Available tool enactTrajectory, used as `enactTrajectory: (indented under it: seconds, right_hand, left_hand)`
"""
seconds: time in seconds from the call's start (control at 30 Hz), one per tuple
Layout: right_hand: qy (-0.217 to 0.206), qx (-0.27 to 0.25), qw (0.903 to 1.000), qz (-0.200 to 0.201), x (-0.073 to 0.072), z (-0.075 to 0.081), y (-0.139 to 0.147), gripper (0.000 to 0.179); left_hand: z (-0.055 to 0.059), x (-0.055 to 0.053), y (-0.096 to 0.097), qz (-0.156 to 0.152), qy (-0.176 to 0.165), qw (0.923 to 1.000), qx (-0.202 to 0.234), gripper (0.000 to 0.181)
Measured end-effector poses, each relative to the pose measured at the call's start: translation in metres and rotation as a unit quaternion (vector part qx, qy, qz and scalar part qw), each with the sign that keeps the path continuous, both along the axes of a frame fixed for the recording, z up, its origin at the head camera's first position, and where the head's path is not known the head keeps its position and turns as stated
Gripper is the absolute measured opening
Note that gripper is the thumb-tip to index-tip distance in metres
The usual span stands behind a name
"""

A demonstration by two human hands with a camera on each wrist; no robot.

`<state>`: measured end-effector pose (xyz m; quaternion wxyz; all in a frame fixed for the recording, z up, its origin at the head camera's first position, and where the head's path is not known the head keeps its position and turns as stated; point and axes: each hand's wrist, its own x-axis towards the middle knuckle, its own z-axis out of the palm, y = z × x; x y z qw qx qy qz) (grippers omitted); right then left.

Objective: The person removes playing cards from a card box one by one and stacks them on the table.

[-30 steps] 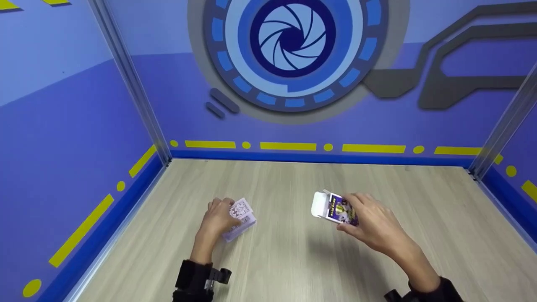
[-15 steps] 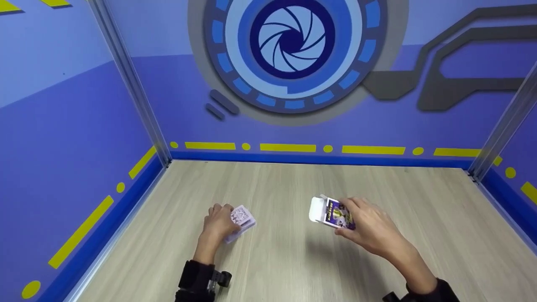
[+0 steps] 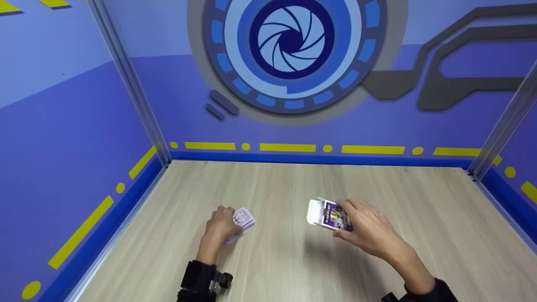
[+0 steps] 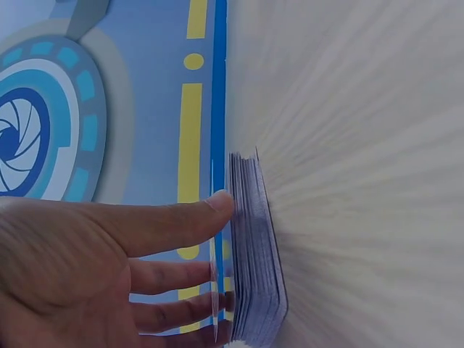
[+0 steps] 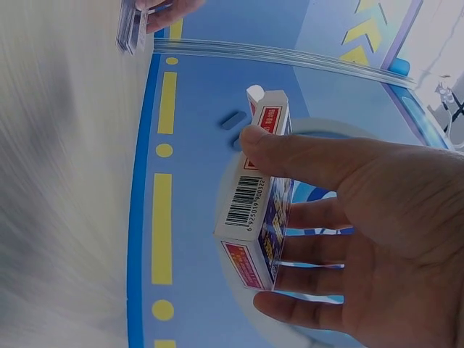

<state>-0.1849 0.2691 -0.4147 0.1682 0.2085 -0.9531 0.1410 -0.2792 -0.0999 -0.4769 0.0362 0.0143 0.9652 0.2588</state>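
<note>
My left hand [image 3: 220, 226] grips a deck of playing cards [image 3: 244, 218] by its edges, low over the left middle of the table. In the left wrist view, the deck [image 4: 254, 254] shows its layered edges; my thumb touches its upper rim, and a thin card or sheet stands edge-on beside my fingers. To the right, my right hand [image 3: 371, 226] holds a purple-printed card box [image 3: 337, 216] above the table. Its white flap hangs out toward the left. The right wrist view shows the box's barcode side [image 5: 245, 203], with my thumb along one edge and my fingers behind.
A light wood-grain table [image 3: 277, 260] lies under both hands. Blue printed panels with yellow marks [image 3: 287, 147] enclose its back and sides, joined by metal corner posts [image 3: 130, 79]. Both wrists wear black camera straps [image 3: 197, 279].
The upper part of the deck, earlier fanned apart from the lower part, now sits closer onto it. My left hand has dropped slightly toward me. The box has shifted a little left.
</note>
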Motion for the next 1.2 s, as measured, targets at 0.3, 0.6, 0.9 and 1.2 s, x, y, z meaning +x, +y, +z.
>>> enactTrajectory:
  seconds: [0.3, 0.6, 0.9, 1.2]
  right_hand:
    - [-0.005, -0.001, 1.0000, 0.001, 0.000, 0.000, 0.000, 0.069]
    - [-0.012, -0.001, 0.9999, -0.002, 0.000, 0.000, -0.001, 0.067]
    - [-0.001, 0.002, 1.0000, 0.001, 0.001, 0.000, -0.001, 0.069]
    - [-0.004, -0.014, 0.9999, 0.006, 0.001, 0.001, -0.003, 0.070]
  left_hand:
    - [-0.004, -0.004, -0.002, -0.019, -0.006, 0.9997, -0.015, 0.054]
    - [-0.004, -0.004, -0.001, -0.020, -0.013, 0.9997, -0.011, 0.070]
    - [0.007, 0.002, 0.007, -0.016, 0.052, 0.9985, 0.010, 0.071]
    - [0.035, 0.020, 0.042, -0.048, 0.225, 0.9709, 0.066, 0.035]
